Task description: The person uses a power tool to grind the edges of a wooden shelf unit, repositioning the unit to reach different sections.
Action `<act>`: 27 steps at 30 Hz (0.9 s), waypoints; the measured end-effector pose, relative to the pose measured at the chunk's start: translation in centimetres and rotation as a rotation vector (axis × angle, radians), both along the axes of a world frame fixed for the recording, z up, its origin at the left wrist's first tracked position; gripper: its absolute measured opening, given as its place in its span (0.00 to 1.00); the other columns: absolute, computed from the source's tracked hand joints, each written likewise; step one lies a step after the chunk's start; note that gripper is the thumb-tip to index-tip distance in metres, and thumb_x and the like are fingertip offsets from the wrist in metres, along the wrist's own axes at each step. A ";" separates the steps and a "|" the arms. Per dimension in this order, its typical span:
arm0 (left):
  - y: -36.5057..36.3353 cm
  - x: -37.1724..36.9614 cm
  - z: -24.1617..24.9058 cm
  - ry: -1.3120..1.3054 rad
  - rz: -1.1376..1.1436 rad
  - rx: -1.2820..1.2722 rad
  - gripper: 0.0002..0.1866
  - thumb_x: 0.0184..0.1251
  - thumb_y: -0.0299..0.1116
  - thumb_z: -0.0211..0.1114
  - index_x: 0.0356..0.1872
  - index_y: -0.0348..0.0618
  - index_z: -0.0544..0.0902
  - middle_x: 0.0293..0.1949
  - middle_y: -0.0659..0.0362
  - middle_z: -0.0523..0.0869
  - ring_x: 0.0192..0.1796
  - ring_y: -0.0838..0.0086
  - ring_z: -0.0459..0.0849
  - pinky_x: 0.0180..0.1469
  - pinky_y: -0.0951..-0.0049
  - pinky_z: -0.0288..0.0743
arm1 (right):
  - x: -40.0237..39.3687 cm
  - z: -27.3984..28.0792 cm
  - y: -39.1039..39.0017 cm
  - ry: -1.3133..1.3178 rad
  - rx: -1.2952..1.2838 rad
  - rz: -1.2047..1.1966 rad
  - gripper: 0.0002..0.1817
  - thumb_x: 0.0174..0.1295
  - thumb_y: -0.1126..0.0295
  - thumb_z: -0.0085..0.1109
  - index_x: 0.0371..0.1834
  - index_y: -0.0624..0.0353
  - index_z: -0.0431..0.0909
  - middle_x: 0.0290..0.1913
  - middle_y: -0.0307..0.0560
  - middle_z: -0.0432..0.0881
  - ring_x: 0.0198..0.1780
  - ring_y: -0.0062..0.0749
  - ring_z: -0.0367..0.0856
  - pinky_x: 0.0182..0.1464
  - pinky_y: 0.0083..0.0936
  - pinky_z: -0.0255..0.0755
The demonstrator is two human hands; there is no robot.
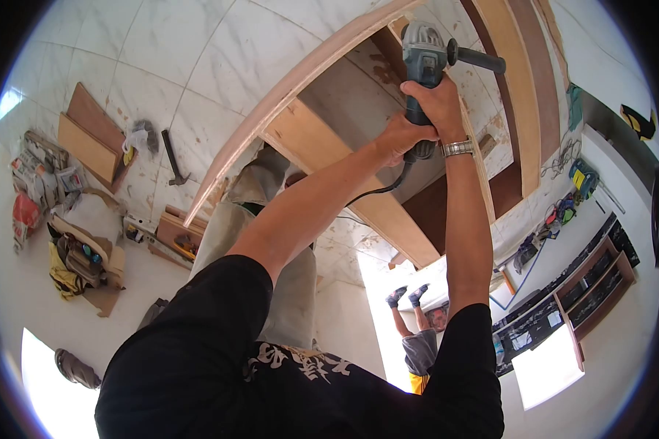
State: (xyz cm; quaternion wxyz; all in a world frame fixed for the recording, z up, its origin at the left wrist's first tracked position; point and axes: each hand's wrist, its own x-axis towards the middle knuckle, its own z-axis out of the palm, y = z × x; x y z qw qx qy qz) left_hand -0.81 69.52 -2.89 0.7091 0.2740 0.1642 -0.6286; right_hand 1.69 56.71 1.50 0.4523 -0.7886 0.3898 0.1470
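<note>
An angle grinder (424,64) with a grey metal head is held out over a wooden frame (337,164). Wrapped around the upper part of its body is my right hand (441,106), with a metal watch (458,148) on that wrist. My left hand (404,139) grips the rear end, just below the right. The black side handle (483,60) sticks out to the right, with neither hand on it. A power cord (384,189) trails from the grinder's back end across the frame. I cannot make out the grinder's disc.
On the tiled floor to the left lie a hammer (174,157), wood boards (91,143) and several bags (40,179). A tool bag (77,256) sits farther back. Another person (419,344) stands behind me. Along the right side are tools (582,179) and a dark shelf unit (597,285).
</note>
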 end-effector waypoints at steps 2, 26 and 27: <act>0.0 0.0 -0.6 -0.001 -0.020 -0.031 0.23 0.54 0.29 0.79 0.53 0.42 0.83 0.43 0.58 0.89 0.43 0.72 0.89 0.48 0.66 0.85 | 0.1 0.5 0.2 0.033 -0.029 -0.036 0.23 0.51 0.61 0.78 0.43 0.67 0.83 0.34 0.45 0.86 0.33 0.27 0.82 0.39 0.28 0.78; -0.8 0.7 -1.1 -0.096 0.013 0.049 0.23 0.51 0.29 0.79 0.50 0.42 0.84 0.40 0.59 0.89 0.41 0.73 0.88 0.46 0.67 0.83 | 1.4 0.5 -0.2 -0.053 0.038 0.003 0.22 0.54 0.62 0.77 0.44 0.68 0.83 0.34 0.43 0.86 0.34 0.25 0.82 0.39 0.27 0.77; -0.7 0.9 -1.1 -0.090 0.017 0.050 0.22 0.51 0.29 0.79 0.49 0.42 0.84 0.40 0.59 0.89 0.41 0.73 0.88 0.46 0.67 0.83 | 1.5 0.3 -0.2 -0.070 0.037 0.019 0.22 0.54 0.62 0.77 0.44 0.68 0.83 0.35 0.43 0.86 0.34 0.26 0.82 0.38 0.27 0.77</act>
